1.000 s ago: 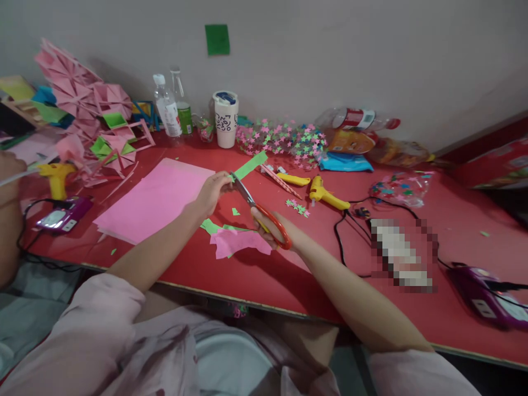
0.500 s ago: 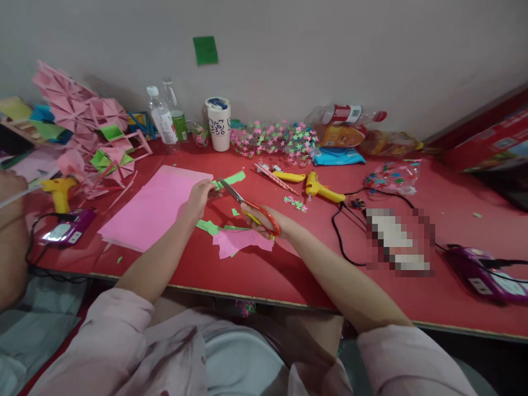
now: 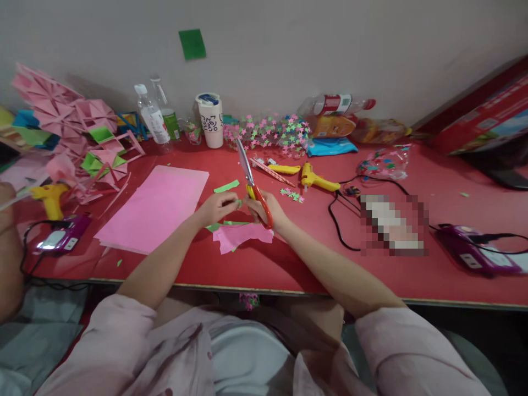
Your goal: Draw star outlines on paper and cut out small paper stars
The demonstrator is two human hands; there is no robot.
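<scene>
My right hand [image 3: 267,212] grips the red-handled scissors [image 3: 252,184], blades closed and pointing up and away from me. My left hand [image 3: 218,207] is right beside it, fingers pinched on a small green paper piece [image 3: 238,203]. A cut-off green strip [image 3: 226,186] lies flat on the red table [image 3: 289,264] just beyond my left hand. Under both hands lie a pink paper scrap [image 3: 241,235] and green offcuts [image 3: 214,226]. A large pink sheet [image 3: 159,207] lies to the left.
Two yellow glue guns [image 3: 315,181] [image 3: 48,196], cords, purple power strips [image 3: 478,253] [image 3: 61,235], a white cup [image 3: 211,120], bottles [image 3: 151,116], a pile of paper stars [image 3: 272,133] and pink folded paper shapes [image 3: 70,118] ring the table. Another person's arm [image 3: 10,247] is at the left edge.
The long green strip has been cut; the larger part now lies on the table. My hands came together nearer to me, and the scissors swung upright with blades closed.
</scene>
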